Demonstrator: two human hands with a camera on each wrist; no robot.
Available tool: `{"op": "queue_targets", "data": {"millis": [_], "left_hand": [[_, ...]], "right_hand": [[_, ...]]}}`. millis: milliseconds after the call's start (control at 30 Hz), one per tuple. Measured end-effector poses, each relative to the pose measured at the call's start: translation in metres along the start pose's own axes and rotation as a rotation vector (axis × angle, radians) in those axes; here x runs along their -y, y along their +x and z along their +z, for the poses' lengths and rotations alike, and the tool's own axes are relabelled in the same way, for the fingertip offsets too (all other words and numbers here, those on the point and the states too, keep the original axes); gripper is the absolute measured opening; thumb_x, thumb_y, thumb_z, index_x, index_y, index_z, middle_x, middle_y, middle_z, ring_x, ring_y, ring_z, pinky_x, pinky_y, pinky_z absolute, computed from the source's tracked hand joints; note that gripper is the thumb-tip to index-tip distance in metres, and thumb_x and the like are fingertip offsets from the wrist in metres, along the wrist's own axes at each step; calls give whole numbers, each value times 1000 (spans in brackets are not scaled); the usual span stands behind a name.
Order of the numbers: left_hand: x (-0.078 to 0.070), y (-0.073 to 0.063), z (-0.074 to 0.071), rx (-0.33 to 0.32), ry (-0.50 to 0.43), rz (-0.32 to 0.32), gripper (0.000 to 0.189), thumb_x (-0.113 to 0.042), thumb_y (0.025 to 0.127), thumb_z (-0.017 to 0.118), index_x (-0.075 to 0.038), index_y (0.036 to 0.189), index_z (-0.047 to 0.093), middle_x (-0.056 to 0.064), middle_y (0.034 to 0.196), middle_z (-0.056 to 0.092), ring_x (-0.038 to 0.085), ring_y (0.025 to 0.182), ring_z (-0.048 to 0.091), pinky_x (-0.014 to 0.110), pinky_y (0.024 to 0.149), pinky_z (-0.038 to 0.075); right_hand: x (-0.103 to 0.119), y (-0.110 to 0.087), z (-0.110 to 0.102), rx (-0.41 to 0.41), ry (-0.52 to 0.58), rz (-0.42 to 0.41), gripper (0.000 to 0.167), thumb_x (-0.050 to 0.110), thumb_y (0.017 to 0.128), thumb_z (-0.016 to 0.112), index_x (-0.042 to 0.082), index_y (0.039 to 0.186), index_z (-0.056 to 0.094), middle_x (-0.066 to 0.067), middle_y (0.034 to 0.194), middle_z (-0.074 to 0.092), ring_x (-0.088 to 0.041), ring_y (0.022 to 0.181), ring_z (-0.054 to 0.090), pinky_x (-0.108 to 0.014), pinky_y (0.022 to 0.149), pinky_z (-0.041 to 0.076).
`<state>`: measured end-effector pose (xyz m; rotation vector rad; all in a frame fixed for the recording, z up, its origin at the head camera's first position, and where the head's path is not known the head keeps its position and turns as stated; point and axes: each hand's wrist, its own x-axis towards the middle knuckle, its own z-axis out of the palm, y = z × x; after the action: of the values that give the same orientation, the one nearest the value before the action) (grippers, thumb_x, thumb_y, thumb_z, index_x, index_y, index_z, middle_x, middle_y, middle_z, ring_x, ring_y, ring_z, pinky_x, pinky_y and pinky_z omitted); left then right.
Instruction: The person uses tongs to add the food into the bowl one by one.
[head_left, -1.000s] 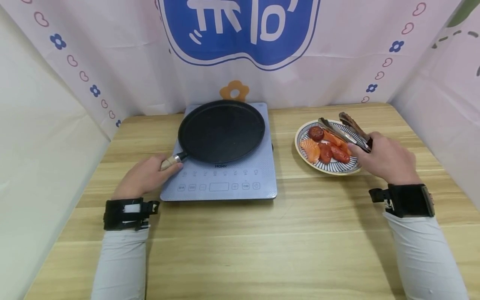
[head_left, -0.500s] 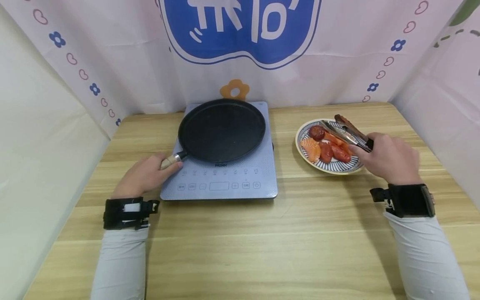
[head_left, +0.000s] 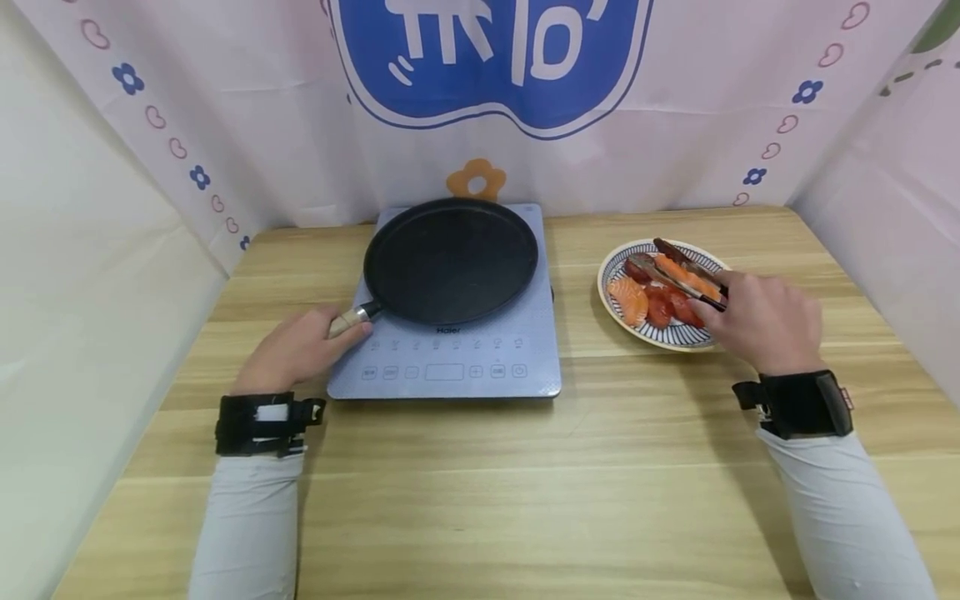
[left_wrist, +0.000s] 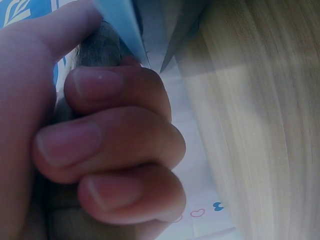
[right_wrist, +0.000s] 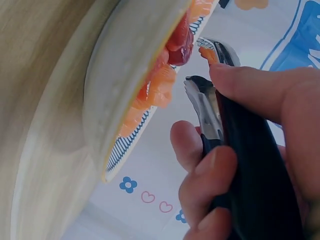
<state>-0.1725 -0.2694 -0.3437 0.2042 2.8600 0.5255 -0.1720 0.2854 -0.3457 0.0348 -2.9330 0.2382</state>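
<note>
A pale wood-grain counter stands against a pinkish-white hanging cloth, which bears a large blue emblem with white markings, an orange flower below it, and side strips of red-outlined hearts and blue flowers. A plain off-white wall borders the left, under soft light.

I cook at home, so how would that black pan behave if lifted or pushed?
The black pan would probably slide rather than roll if pushed, as it rests flat on the cooktop. Lifted, it may dip at the front, since the left hand grips only the handle. Likely stiff, too: its round outline shows no warp.
</note>
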Motion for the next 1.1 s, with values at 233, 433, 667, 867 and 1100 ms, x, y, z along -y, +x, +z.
{"op": "queue_targets", "data": {"millis": [233, 433, 667, 867, 1100], "left_hand": [[-2, 1, 0, 7, -6, -5, 55, -60, 107, 49, -6, 109, 64, 11, 91, 64, 25, 83, 60, 36, 70, 45], [-3, 0, -2, 8, -10, -11, 54, -60, 107, 50, -7, 106, 63, 11, 92, 64, 25, 83, 60, 35, 69, 46], [-4, 0, -2, 1, -2, -13, 55, -59, 108, 50, -6, 108, 65, 10, 88, 64, 24, 81, 60, 34, 68, 44], [-3, -1, -1, 2, -3, -21, 55, -60, 107, 50, -6, 106, 63, 9, 88, 63, 24, 80, 60, 34, 67, 44], [-3, -1, 0, 7, -4, -24, 56, -61, 107, 49, -7, 107, 63, 11, 92, 64, 25, 83, 60, 35, 70, 45]], "right_hand": [[1, 0, 5, 17, -15, 4, 56, 54, 93, 75, 11, 129, 71, -18, 71, 60, -35, 57, 53, -44, 46, 33], [2, 2, 7, 34, -24, -9, 54, 56, 93, 75, 8, 117, 71, -14, 64, 52, -32, 56, 53, -42, 47, 33], [5, 2, 9, 82, -35, -7, 60, 51, 97, 72, 11, 141, 63, -19, 74, 60, -32, 59, 53, -43, 46, 34], [10, 6, 10, 106, -48, -12, 61, 49, 97, 72, 6, 139, 61, -25, 81, 64, -33, 59, 54, -44, 46, 36], [17, 8, 10, 122, -48, 1, 59, 47, 96, 72, 5, 137, 63, -23, 78, 64, -32, 60, 54, -45, 47, 37]]}}
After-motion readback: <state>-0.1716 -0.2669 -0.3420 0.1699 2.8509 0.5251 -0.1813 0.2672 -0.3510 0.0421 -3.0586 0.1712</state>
